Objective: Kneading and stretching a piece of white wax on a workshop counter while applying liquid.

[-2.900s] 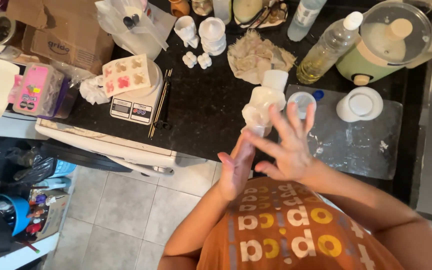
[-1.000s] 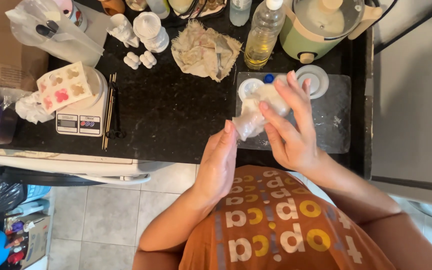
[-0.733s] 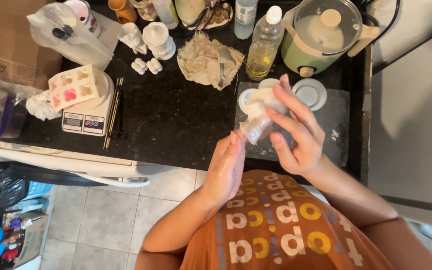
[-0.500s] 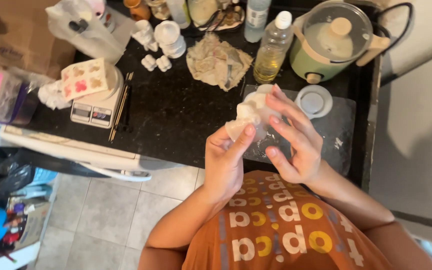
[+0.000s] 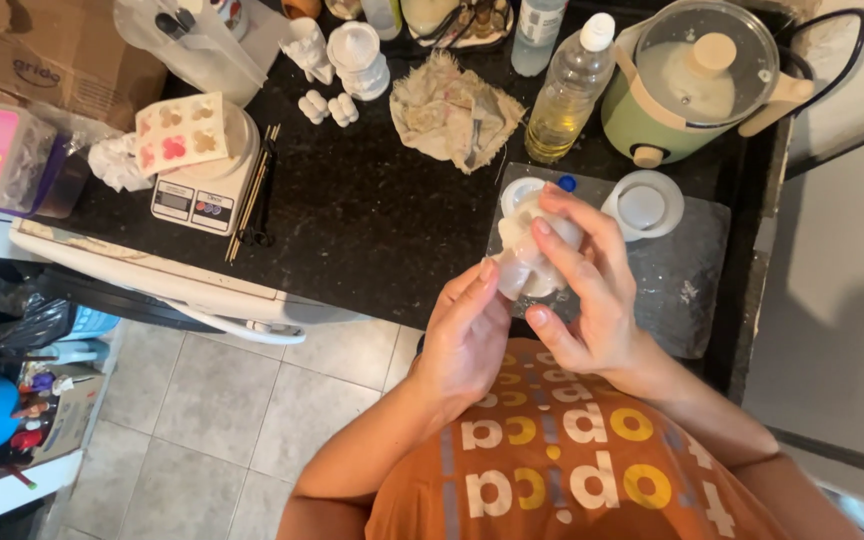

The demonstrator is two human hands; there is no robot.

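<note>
Both hands were raised in front of the chest, just over the near edge of the black counter (image 5: 372, 220). The right hand (image 5: 587, 300) stood upright, wrist low, its fingers (image 5: 577, 235) curled over the top and far side of a whitish, translucent mould (image 5: 537, 250), the thumb pressed in from below; it was closed on the piece. The left hand (image 5: 467, 335) came in from the lower left, palm towards the right hand, fingers together and only loosely bent, fingertips and thumb touching the mould's near lower side, so it pressed against the piece rather than wrapping it. Half a second earlier the left hand had gripped the mould more firmly from the side, with its thumb up on it; a second earlier it had been flat and clear of the piece. The mould had also sat slightly lower and nearer the body. The mould looked soft and milky, lumpy in outline, rounded at the top, partly hidden by fingers; its exact shape could not be told. It was held above a grey mat (image 5: 682, 290) on the counter, with a round white lid (image 5: 644, 205) just to its right, a bottle of yellow oil (image 5: 567, 95) and a green pot (image 5: 687, 85) farther back.
</note>
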